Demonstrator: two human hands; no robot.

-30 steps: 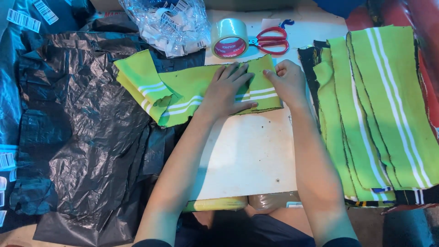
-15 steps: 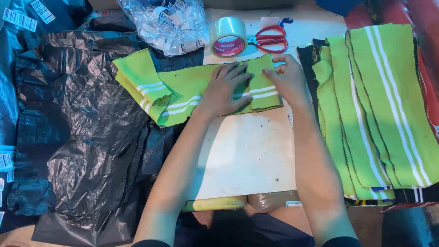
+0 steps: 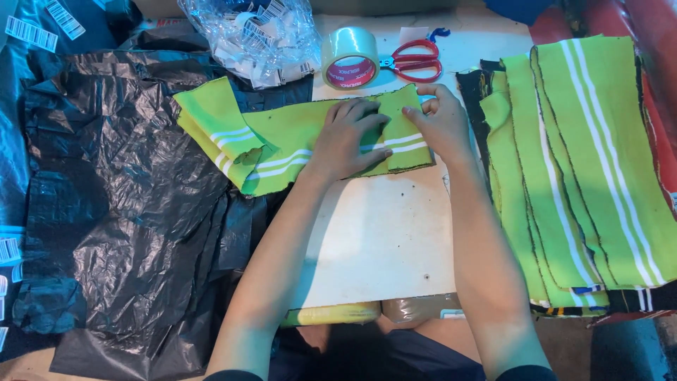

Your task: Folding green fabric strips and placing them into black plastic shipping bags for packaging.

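A lime-green fabric strip with white stripes (image 3: 282, 137) lies folded across the white table (image 3: 381, 233). My left hand (image 3: 345, 137) presses flat on its right half, fingers spread. Just to the right, my right hand (image 3: 437, 120) pinches the strip's right end at its upper corner, fingers curled on the cloth. The strip's left end is doubled over on the black plastic.
A stack of matching green striped pieces (image 3: 585, 162) lies at the right. A roll of clear tape (image 3: 350, 58) and red-handled scissors (image 3: 416, 62) sit behind the strip. A clear bag of tags (image 3: 250, 35) is at the back. Crumpled black plastic (image 3: 120, 204) covers the left.
My right hand has shifted up to the strip's upper right corner and now pinches it. My left hand has stayed pressed on the cloth.
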